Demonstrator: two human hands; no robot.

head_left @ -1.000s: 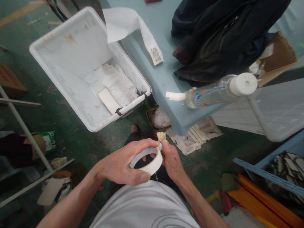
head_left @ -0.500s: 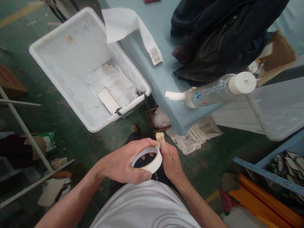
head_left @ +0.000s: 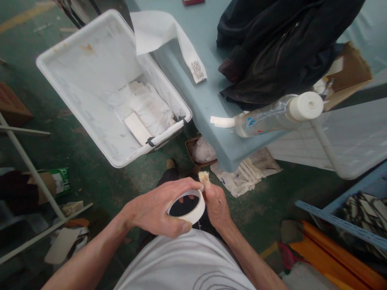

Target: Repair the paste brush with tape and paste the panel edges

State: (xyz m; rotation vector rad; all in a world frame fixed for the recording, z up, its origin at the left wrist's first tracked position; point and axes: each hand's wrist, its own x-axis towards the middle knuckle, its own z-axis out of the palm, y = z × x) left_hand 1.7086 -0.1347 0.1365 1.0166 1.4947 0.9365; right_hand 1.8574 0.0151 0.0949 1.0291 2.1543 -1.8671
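"Green floor (head_left: 266, 205) ran beneath everything, and a blue-covered table (head_left: 208, 102) pointed one corner toward the person."

"What lay on it?"

"Near that corner was a clear bottle (head_left: 266, 117) with a white cap; farther back, a dark jacket (head_left: 272, 60) was heaped. One speckled end of a white strip (head_left: 187, 48) rested by the table's left edge, next to a white tub (head_left: 81, 84)."

"And the hands?"

"Both were off the table, short of its near corner. Fingers of the left hand (head_left: 159, 207) curled round a roll of white tape (head_left: 196, 214), thumb on its near rim."

"The right hand (head_left: 216, 203)?"

"It gripped a pale bristle bundle (head_left: 203, 176), thumb pressed to the side, frayed end toward the table. Its other fingers were mostly hidden."

"Did tape and bundle touch?"

"I couldn't tell; they were close together."
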